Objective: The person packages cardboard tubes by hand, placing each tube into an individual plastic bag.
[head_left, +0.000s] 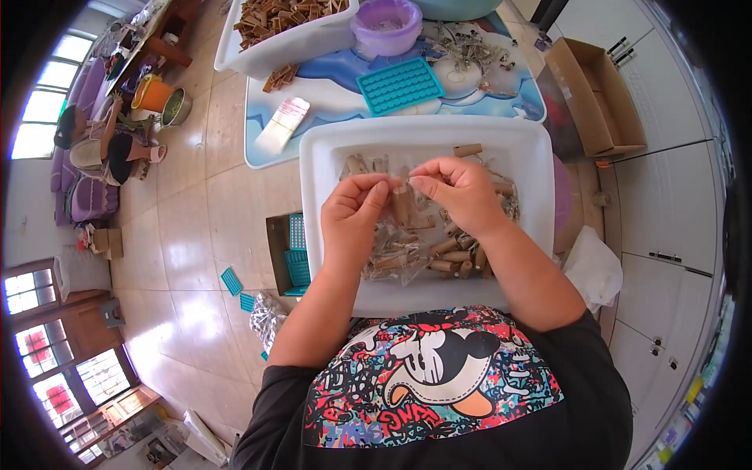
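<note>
Hands (356,215) (454,192) pinch small piece (over white tray (329,157))

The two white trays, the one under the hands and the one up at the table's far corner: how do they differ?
The near tray holds a thin scatter of brown wooden pegs and clear wrappers, with much bare floor; the far tray is heaped with darker brown pieces. The near tray lies fully in view under both hands, while the far tray is cut by the picture's edge. Both are white, rectangular and plastic.

Glossy white plastic tray (337,149), matt wooden pegs (454,254)
</note>
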The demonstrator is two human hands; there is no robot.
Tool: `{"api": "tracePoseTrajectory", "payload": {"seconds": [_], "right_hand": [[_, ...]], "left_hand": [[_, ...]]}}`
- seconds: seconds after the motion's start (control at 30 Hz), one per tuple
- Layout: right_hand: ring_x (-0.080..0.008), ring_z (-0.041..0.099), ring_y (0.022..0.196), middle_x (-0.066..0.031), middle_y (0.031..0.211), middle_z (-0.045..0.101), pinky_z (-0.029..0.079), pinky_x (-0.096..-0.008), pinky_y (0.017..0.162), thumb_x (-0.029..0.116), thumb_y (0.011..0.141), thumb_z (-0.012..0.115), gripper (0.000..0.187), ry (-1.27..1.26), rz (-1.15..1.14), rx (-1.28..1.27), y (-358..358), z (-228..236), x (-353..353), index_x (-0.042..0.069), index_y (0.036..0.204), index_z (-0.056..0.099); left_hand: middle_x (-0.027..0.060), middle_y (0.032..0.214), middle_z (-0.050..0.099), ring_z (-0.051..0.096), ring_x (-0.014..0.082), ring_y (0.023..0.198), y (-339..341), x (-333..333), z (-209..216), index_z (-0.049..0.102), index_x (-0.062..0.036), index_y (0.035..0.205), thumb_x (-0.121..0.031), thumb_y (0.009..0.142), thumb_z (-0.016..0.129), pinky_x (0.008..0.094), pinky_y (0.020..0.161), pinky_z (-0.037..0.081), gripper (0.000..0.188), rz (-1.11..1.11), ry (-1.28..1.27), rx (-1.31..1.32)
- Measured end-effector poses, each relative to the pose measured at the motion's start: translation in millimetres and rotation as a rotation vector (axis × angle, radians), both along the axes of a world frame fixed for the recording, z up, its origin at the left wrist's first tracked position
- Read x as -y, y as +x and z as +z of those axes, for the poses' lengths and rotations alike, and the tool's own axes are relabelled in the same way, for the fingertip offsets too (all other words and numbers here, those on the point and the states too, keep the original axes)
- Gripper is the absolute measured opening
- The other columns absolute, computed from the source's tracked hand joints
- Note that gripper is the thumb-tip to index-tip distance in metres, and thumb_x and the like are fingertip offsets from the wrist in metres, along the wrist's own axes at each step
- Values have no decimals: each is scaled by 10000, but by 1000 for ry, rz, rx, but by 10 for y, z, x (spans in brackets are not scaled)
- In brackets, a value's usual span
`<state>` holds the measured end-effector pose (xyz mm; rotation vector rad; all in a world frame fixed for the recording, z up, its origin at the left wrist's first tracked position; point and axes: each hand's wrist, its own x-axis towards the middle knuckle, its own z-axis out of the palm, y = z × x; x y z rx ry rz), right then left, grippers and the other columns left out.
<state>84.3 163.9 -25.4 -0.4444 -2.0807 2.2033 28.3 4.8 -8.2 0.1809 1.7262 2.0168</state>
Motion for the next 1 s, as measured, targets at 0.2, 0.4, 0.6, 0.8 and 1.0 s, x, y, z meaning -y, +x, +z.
{"api": "tracePoseTrajectory", "payload": {"seconds": [0.2, 0.4, 0.6, 0.8, 1.0], "right_hand": [[-26, 468, 647, 29, 734, 574, 385, -191, 572, 121, 817, 609, 131, -79, -62, -55, -2, -64, 32, -3, 856, 606], [-14, 444, 615, 27, 731, 563, 358, -176, 538, 132, 815, 609, 125, -319, -84, 6, 11, -32, 47, 10, 841, 608], [-19, 414, 569, 34, 642, 532, 336, -188, 509, 207, 809, 628, 189, -533, 22, 101, -5, -46, -51, 18, 816, 609], [-63, 468, 601, 29, 659, 562, 385, -224, 557, 259, 839, 595, 243, 203, -42, 5, -45, -16, -94, 18, 829, 625], [-48, 447, 586, 41, 641, 540, 363, -203, 541, 230, 863, 568, 220, 173, -387, -160, -6, 175, -355, 20, 861, 632]], "left_hand": [[84, 906, 638, 576, 81, 727, 7, 10, 30, 564, -3, 965, -82, 872, 522, 219, 647, 487, 129, 8, -25, 12], [75, 864, 621, 581, 102, 771, 8, 62, 45, 591, 7, 914, -40, 860, 500, 253, 653, 506, 115, 25, -68, 17], [66, 851, 617, 578, 94, 765, 28, 84, 39, 587, 25, 889, -30, 850, 503, 241, 652, 497, 107, -26, -1, -13], [33, 721, 609, 545, 62, 623, -57, 299, 69, 589, -7, 928, -59, 833, 541, 198, 544, 409, 118, -142, -364, -127], [93, 831, 627, 608, 222, 723, -105, 241, 235, 600, -70, 946, -99, 774, 614, 316, 665, 468, 175, -382, -924, -817]]}}
